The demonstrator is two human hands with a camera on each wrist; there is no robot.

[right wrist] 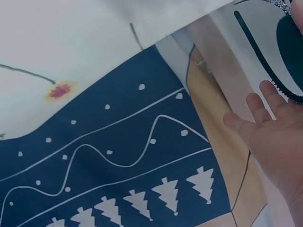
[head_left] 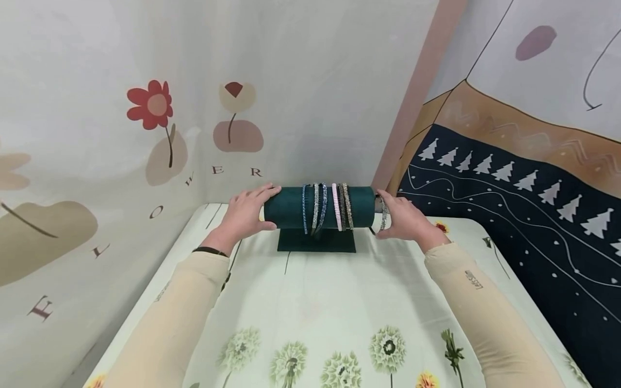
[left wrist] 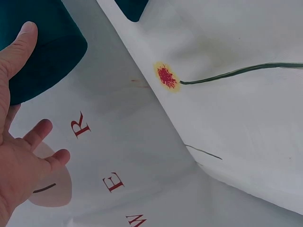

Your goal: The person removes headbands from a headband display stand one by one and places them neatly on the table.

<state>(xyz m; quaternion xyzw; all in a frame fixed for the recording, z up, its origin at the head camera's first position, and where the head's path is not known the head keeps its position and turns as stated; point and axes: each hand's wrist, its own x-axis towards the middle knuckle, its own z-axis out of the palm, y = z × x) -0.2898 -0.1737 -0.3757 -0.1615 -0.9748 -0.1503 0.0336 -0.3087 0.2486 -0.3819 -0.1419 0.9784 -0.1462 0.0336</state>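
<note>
A dark green padded display roll (head_left: 286, 207) lies crosswise on its flat base (head_left: 316, 243). Several slim bands, blue, silver, pink (head_left: 336, 207) and gold-brown, hang over it. My left hand (head_left: 249, 212) grips its left end, thumb in front and fingers over the top; the left wrist view shows the thumb on the roll (left wrist: 52, 61) and two fingers off it. At the right end, my right hand (head_left: 405, 218) holds a silver sparkly headband (head_left: 384, 214) between thumb and fingers. Its dark, toothed arm (right wrist: 258, 52) shows beside the roll's end in the right wrist view.
A white floral cloth (head_left: 315, 302) covers the table. Close behind the roll stands a pale printed curtain (head_left: 315, 81), which also runs along the left. A dark blue cloth with white trees (head_left: 509, 215) hangs on the right, beyond the table edge.
</note>
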